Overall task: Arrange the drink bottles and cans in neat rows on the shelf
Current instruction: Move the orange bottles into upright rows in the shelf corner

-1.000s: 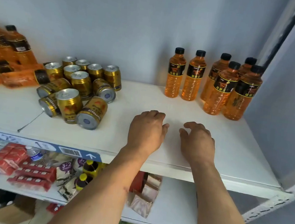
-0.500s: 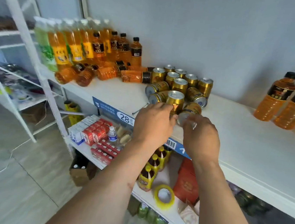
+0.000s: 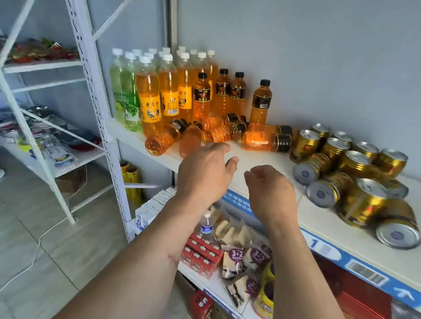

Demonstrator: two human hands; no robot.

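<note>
Above the near edge of the white shelf (image 3: pixel 328 220), the head view shows the left hand (image 3: pixel 203 174) and right hand (image 3: pixel 270 192) side by side, both holding nothing, fingers loosely curled and slightly apart. Just beyond the left hand, several orange bottles (image 3: pixel 264 140) lie on their sides. Behind them, at the far left, taller bottles (image 3: pixel 169 89) stand upright against the wall. To the right sit gold cans (image 3: pixel 355 165), some upright, some tipped over.

We see glossy gold metal cans (image 3: pixel 362 200), clear glossy plastic bottles (image 3: pixel 265 141), matt white shelf board (image 3: pixel 328 222), perforated painted-metal uprights (image 3: pixel 91 88).
</note>
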